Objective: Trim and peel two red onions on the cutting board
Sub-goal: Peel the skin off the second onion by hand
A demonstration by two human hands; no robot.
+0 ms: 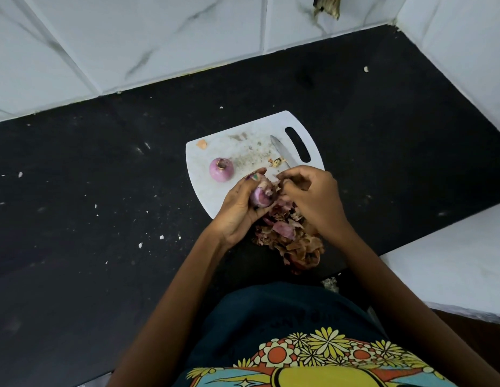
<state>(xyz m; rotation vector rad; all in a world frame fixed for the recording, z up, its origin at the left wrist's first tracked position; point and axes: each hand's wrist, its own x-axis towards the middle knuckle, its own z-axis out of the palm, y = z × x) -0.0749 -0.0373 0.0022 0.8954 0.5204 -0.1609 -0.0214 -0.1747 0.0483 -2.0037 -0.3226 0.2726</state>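
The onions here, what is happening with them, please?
A person is peeling a red onion by hand above the near edge of the white cutting board. The left hand grips the onion in hand, and the right hand pinches a piece of its skin. A second onion, already peeled, sits on the board. The knife lies on the board, untouched. A pile of peels lies on the black counter under the hands.
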